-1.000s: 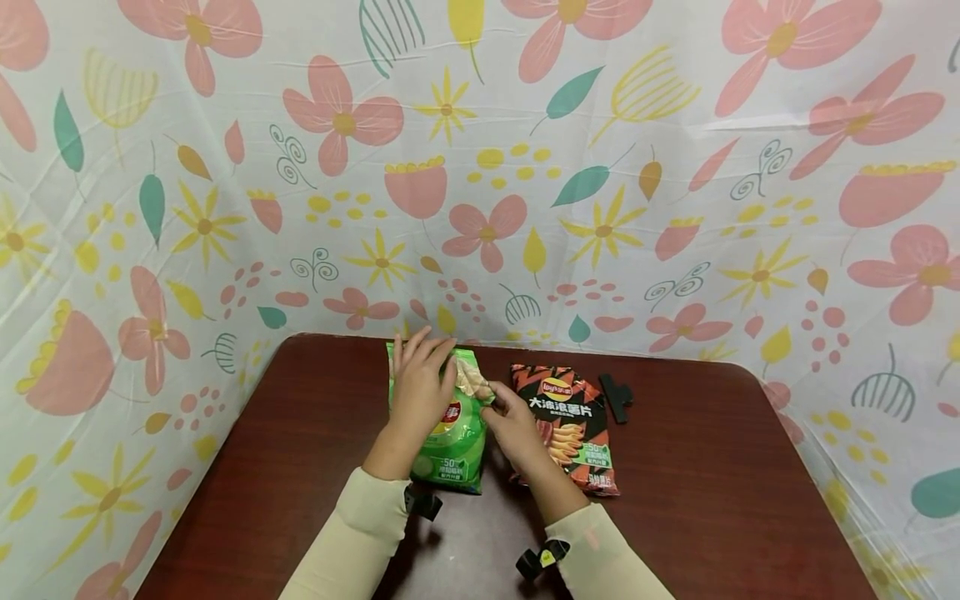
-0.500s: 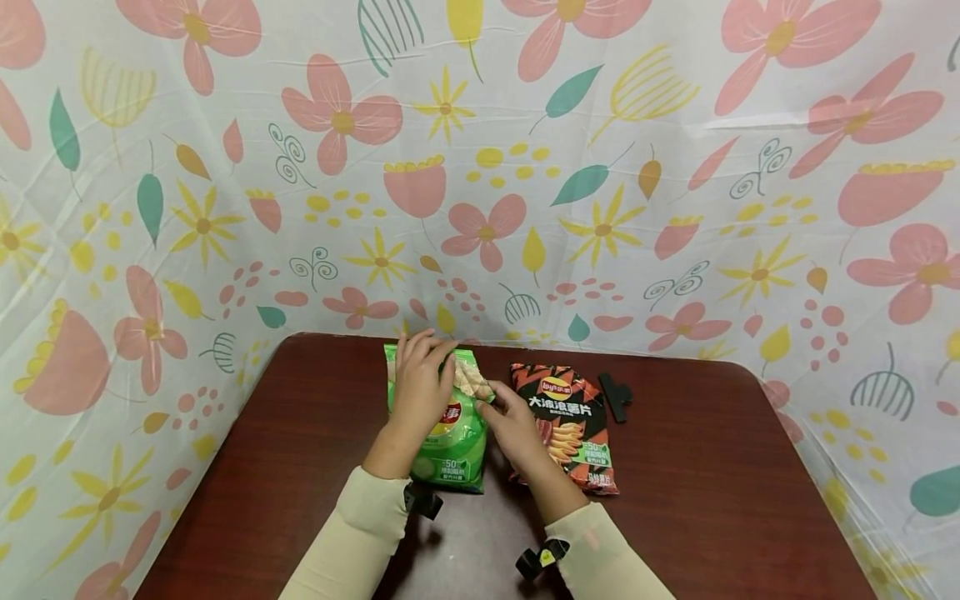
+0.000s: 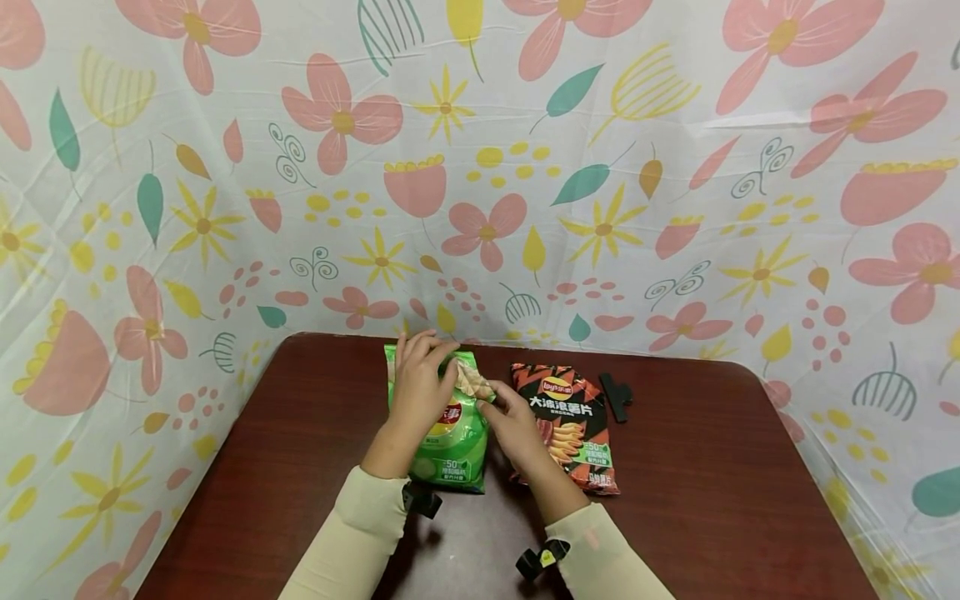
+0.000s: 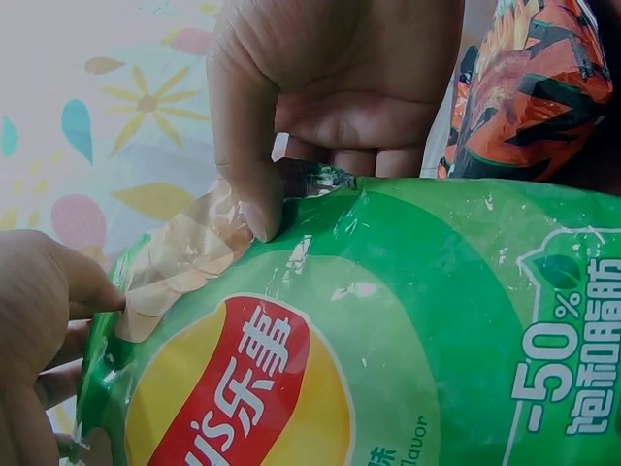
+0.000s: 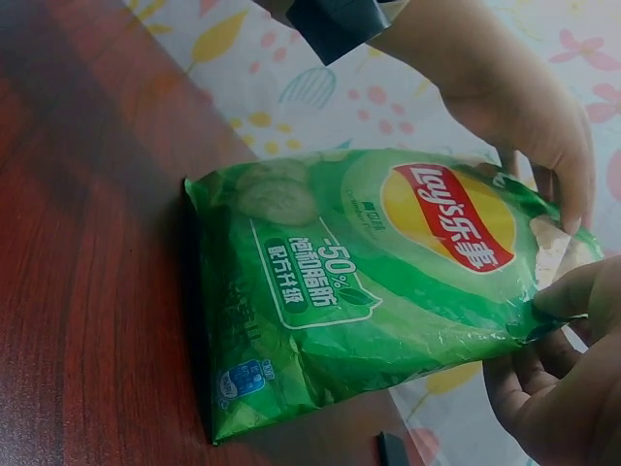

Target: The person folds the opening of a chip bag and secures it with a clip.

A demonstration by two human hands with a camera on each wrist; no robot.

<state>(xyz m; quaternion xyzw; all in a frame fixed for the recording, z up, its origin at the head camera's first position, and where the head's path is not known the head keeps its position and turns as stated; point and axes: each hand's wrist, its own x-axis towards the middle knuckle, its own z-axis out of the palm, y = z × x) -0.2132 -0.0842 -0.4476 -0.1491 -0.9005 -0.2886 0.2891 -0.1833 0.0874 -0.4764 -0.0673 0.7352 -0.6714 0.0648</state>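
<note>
A green Lay's potato chip bag (image 3: 453,446) lies near the table's back edge in the head view, its logo facing up. My left hand (image 3: 423,379) pinches its upper end, thumb in front and other fingers behind in the left wrist view. My right hand (image 3: 517,421) pinches the upper right edge, its thumb (image 4: 257,204) on the front and fingers curled behind. Between the two hands shows a tan patch (image 4: 179,257) with round chip shapes; whether it is print or a fold, I cannot tell. The left hand covers part of the logo in the head view.
Right beside my right hand lies a red and black Lay's chip bag (image 3: 573,429). Farther right is a black clip (image 3: 617,397). The dark red wooden table (image 3: 697,492) meets a flowered cloth wall (image 3: 487,275) at its back.
The bag's lower end has shifted very slightly to the right. My right thumb has slid a little up and left along the edge. Both hands keep their grip.
</note>
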